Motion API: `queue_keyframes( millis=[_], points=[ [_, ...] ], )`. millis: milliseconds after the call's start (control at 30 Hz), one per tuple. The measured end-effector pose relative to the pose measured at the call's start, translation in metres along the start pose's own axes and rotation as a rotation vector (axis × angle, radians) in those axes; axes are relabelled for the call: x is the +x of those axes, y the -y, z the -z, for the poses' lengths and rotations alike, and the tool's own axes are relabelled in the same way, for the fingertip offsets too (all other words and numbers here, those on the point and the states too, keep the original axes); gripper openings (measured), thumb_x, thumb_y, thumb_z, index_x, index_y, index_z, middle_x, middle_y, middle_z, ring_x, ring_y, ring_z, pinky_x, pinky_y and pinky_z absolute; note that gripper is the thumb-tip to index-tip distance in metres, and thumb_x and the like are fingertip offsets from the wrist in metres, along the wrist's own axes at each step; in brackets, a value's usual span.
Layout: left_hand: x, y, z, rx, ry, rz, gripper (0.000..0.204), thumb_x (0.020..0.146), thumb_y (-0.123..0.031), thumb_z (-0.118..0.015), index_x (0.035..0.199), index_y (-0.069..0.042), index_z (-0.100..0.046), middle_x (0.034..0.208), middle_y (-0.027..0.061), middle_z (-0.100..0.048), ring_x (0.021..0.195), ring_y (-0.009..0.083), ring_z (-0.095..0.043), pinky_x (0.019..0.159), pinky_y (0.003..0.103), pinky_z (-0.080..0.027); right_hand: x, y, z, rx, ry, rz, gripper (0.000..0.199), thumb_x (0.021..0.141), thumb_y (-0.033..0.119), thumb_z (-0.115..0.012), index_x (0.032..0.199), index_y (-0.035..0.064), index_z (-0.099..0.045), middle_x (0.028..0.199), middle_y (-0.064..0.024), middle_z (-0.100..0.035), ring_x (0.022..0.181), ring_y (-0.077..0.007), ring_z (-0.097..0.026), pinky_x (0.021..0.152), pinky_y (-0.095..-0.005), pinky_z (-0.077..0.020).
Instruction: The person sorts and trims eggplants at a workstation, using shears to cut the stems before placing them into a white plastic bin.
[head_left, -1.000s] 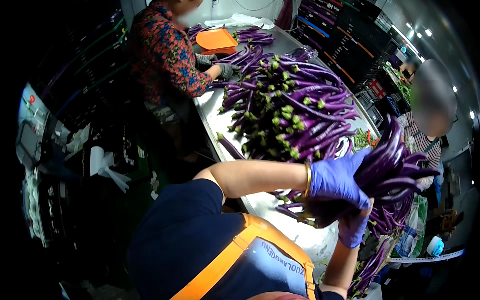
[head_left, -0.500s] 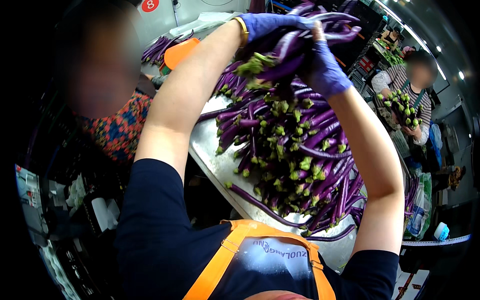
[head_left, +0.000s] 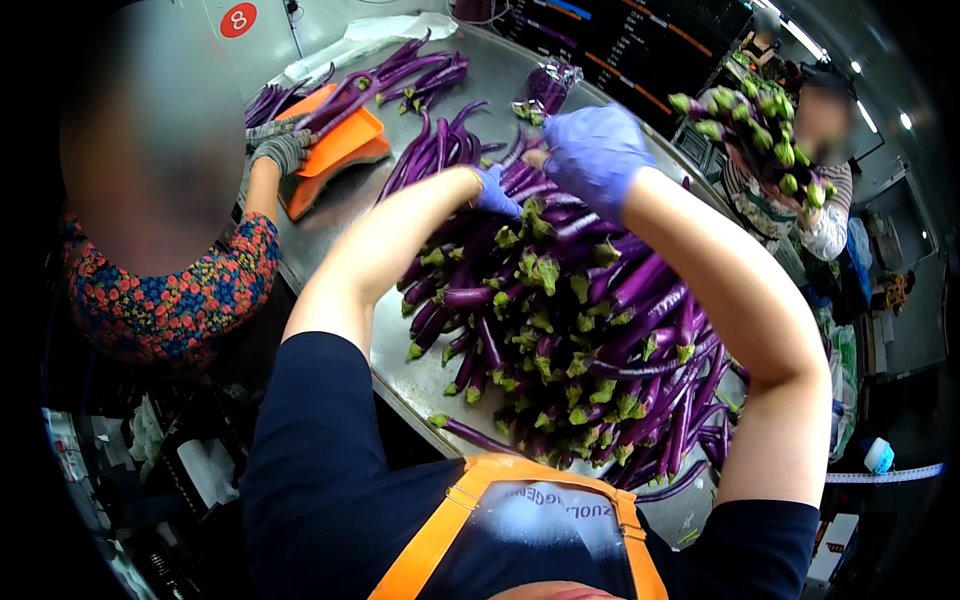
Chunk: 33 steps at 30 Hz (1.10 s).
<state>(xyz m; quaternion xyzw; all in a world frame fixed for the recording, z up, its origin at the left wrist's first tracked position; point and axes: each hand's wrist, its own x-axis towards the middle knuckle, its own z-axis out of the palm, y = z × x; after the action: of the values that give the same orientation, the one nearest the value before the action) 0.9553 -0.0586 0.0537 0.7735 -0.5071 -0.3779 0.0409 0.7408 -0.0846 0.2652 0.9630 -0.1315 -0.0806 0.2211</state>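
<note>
Long purple eggplants [head_left: 540, 275] with green stem caps lie in a large heap on a metal table. My left hand [head_left: 494, 192], in a blue-purple glove, rests against eggplants at the far part of the heap. Most of its fingers are hidden, so its grip cannot be made out. Just right of it, my right hand [head_left: 597, 160], gloved alike, is raised slightly over the heap. It is curled closed and slightly blurred, its back hiding whatever lies inside. Beyond my hands, a clear-wrapped bundle of eggplants [head_left: 546, 88] lies on the table.
At left, a person's grey-gloved hand [head_left: 285, 150] is by an orange scoop-like tray [head_left: 345, 140] with eggplants on it. At right, another person holds a bunch of eggplants [head_left: 765, 130]. The metal table [head_left: 415, 375] has a raised edge. Dark crates [head_left: 620, 60] stand beyond.
Both my hands have come down from holding a raised bunch of eggplants to the heap. The person at right has lifted their bunch higher. The left person's hands now show by the orange tray.
</note>
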Motion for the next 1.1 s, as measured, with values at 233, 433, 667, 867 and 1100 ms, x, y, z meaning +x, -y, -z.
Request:
queue_keyframes(
  millis=[233, 433, 667, 867, 1100],
  points=[
    [0.043, 0.020, -0.050, 0.003, -0.218, -0.126, 0.107, 0.087, -0.082, -0.055, 0.159, -0.006, -0.036, 0.170, 0.0262, -0.014, 0.156, 0.0389, -0.020, 0.126, 0.043, -0.024, -0.258, -0.059, -0.042, 1.421, -0.163, -0.061, 0.047, 0.098, 0.041, -0.069, 0.129, 0.0048, -0.070, 0.107, -0.0123, -0.077, 0.091, -0.0215, -0.075, 0.083, -0.0347, -0.0604],
    [-0.051, 0.093, -0.060, 0.102, -0.459, -0.011, 0.058, 0.102, -0.041, -0.050, 0.144, -0.002, -0.055, 0.134, 0.0270, -0.063, 0.124, 0.0421, -0.060, 0.107, 0.047, -0.046, -0.459, -0.129, -0.133, 1.185, -0.352, -0.652, 0.040, 0.104, 0.029, -0.063, 0.134, 0.0023, -0.066, 0.112, -0.0015, -0.069, 0.100, -0.0105, -0.060, 0.090, -0.0264, -0.0490],
    [-0.144, 0.085, -0.151, 0.414, -0.453, 0.465, 0.043, 0.110, -0.027, -0.041, 0.135, 0.001, -0.061, 0.122, 0.0202, -0.072, 0.115, 0.0379, -0.067, 0.105, 0.044, -0.048, -0.752, -0.069, -0.323, 1.081, 0.021, -1.273, 0.057, 0.095, 0.035, -0.073, 0.135, -0.0043, -0.061, 0.121, -0.0112, -0.070, 0.111, -0.0179, -0.064, 0.102, -0.0332, -0.0490],
    [-0.256, -0.104, -0.302, -0.077, -1.402, -0.056, 0.033, 0.107, -0.023, -0.055, 0.119, 0.003, -0.071, 0.125, 0.0181, -0.072, 0.110, 0.0273, -0.070, 0.100, 0.035, -0.051, -0.807, -0.047, -0.425, 0.971, 0.364, -1.063, 0.051, 0.091, 0.039, -0.069, 0.127, 0.0033, -0.067, 0.117, -0.0211, -0.072, 0.109, -0.0345, -0.068, 0.094, -0.0417, -0.0527],
    [-0.252, -0.455, -0.513, 0.371, -0.419, -0.341, 0.030, 0.097, -0.022, -0.069, 0.125, -0.010, -0.071, 0.119, 0.0093, -0.073, 0.104, 0.0274, -0.071, 0.092, 0.036, -0.057, -0.780, -0.055, -0.499, 0.898, 0.013, -0.687, 0.052, 0.089, 0.043, -0.069, 0.128, 0.0087, -0.069, 0.119, -0.0184, -0.071, 0.109, -0.0374, -0.067, 0.096, -0.0442, -0.0528]
  ],
)
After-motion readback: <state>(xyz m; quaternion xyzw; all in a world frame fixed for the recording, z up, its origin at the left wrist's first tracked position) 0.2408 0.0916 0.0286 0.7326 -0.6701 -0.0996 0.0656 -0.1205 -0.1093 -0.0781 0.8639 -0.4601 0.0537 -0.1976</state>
